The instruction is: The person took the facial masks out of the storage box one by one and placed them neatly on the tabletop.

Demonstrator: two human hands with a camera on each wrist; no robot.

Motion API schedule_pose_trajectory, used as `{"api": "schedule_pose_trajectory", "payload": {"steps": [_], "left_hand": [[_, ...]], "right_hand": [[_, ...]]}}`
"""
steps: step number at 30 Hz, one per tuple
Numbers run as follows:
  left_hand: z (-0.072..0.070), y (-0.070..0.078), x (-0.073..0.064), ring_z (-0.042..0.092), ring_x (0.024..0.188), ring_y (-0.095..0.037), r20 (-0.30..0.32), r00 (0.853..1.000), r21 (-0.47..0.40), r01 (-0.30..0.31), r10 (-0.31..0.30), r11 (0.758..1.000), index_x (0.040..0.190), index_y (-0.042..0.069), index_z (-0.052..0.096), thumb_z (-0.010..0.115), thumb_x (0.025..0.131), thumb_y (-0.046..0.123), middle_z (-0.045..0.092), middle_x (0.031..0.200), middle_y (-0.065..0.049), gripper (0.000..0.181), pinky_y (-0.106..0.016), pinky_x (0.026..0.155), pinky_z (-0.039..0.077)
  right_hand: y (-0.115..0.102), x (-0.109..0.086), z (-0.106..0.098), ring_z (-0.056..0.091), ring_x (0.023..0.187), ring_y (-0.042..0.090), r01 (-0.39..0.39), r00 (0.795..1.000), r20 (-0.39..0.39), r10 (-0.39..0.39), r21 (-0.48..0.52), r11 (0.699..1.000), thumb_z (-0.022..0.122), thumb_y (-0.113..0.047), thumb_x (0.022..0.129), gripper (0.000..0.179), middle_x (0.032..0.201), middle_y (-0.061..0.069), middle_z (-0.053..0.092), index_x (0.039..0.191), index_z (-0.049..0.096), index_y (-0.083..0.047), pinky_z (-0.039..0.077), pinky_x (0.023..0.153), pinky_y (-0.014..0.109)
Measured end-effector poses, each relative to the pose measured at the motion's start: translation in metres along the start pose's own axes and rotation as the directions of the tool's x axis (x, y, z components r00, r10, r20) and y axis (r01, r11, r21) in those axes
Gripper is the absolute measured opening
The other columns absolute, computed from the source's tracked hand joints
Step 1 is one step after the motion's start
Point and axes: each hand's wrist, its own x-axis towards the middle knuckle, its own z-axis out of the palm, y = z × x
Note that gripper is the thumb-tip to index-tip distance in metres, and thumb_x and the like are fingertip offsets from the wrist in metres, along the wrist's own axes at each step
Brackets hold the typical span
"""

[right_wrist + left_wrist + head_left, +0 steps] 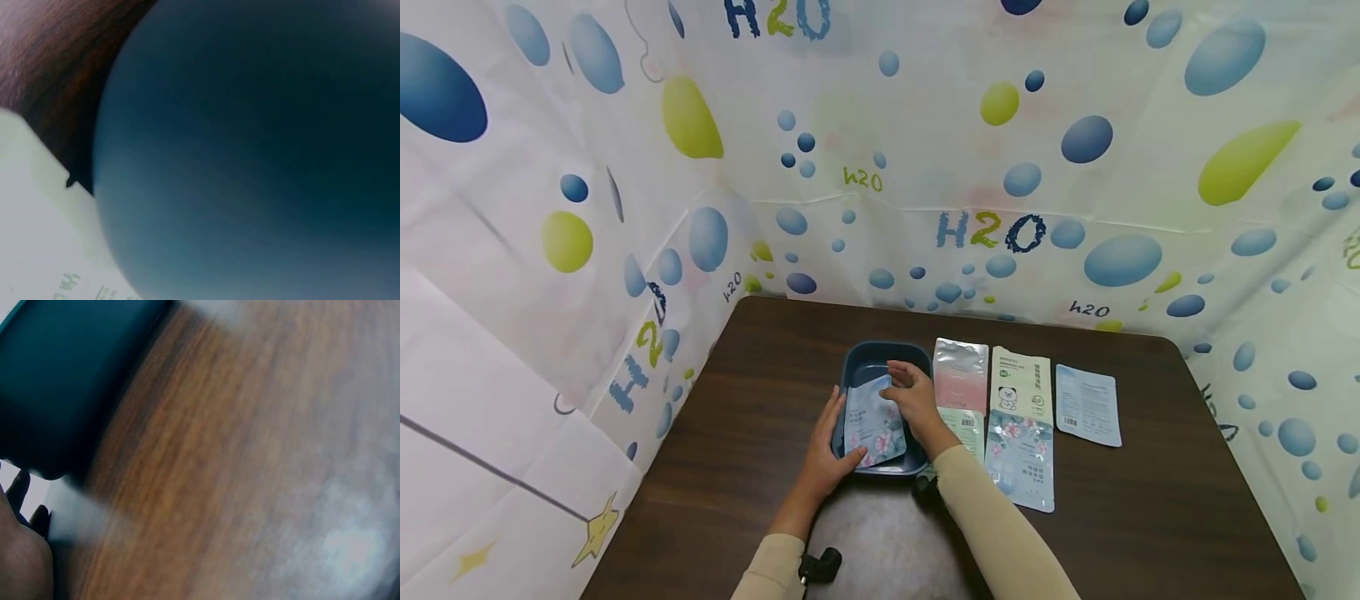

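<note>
A light-blue sachet (874, 427) with pink flowers lies in or just above a dark blue tray (847, 367), covering much of its inside. My left hand (827, 454) holds the tray's near left side, its fingers along the outer wall and its thumb over the sachet's lower left corner. With bent fingers, my right hand (919, 408) reaches over the right rim and pinches the sachet by its upper right edge. In the left wrist view, part of the left hand (25, 562) shows beside the tray (69, 375). Tray wall (250, 156) fills most of the right wrist view.
Right of the tray lie a silver-pink sachet (961, 375), a green one (964, 425) partly under my right arm, a cream one with a bear (1021, 383), a flowered blue one (1019, 462) and a pale blue one (1087, 406). All are on the brown table (737, 392).
</note>
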Motion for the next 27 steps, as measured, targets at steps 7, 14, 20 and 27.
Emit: {"api": "schedule_pose_trajectory", "payload": {"steps": [7, 14, 20, 27], "left_hand": [[0.0005, 0.0001, 0.0012, 0.022, 0.152, -0.048, -0.002, 1.000, -0.013, -0.017, 0.017, 1.000, 0.158, 0.002, 0.032, 0.079, 0.081, 0.021, 0.018, 0.172, -0.014, 0.093, -0.078, 0.113, 0.019], [0.0001, 0.0018, 0.0007, 0.020, 0.155, -0.043, 0.004, 1.000, -0.025, 0.018, -0.018, 1.000, 0.159, 0.005, 0.033, 0.077, 0.082, 0.019, 0.018, 0.172, -0.011, 0.091, -0.076, 0.116, 0.017], [0.0003, 0.0021, -0.0003, 0.021, 0.154, -0.044, 0.003, 1.000, -0.003, 0.025, -0.025, 1.000, 0.159, 0.005, 0.033, 0.077, 0.083, 0.021, 0.018, 0.172, -0.010, 0.090, -0.076, 0.115, 0.019], [-0.0002, 0.0033, -0.0004, 0.020, 0.155, -0.044, 0.004, 1.000, -0.011, 0.016, -0.016, 1.000, 0.159, 0.004, 0.032, 0.078, 0.082, 0.019, 0.018, 0.172, -0.010, 0.090, -0.077, 0.115, 0.017]], "right_hand": [[0.0014, 0.0010, -0.0013, 0.049, 0.142, 0.037, 0.006, 0.999, 0.042, -0.006, -0.002, 1.000, 0.069, 0.005, 0.085, 0.056, 0.148, 0.020, 0.057, 0.140, 0.057, 0.000, 0.037, 0.119, 0.051], [-0.0010, -0.0014, -0.0004, 0.053, 0.138, 0.040, -0.021, 0.999, 0.049, 0.022, -0.015, 1.000, 0.071, 0.003, 0.085, 0.058, 0.151, 0.020, 0.053, 0.141, 0.057, 0.000, 0.047, 0.111, 0.049], [-0.0012, -0.0036, -0.0008, 0.057, 0.133, 0.035, -0.041, 0.991, 0.121, 0.055, -0.118, 0.992, 0.070, -0.002, 0.090, 0.047, 0.145, 0.020, 0.060, 0.136, 0.063, 0.001, 0.047, 0.111, 0.047], [-0.0007, -0.0046, 0.0000, 0.057, 0.133, 0.034, -0.006, 0.986, 0.163, 0.038, -0.195, 0.981, 0.069, -0.006, 0.092, 0.047, 0.147, 0.018, 0.059, 0.138, 0.062, -0.002, 0.047, 0.110, 0.048]]}}
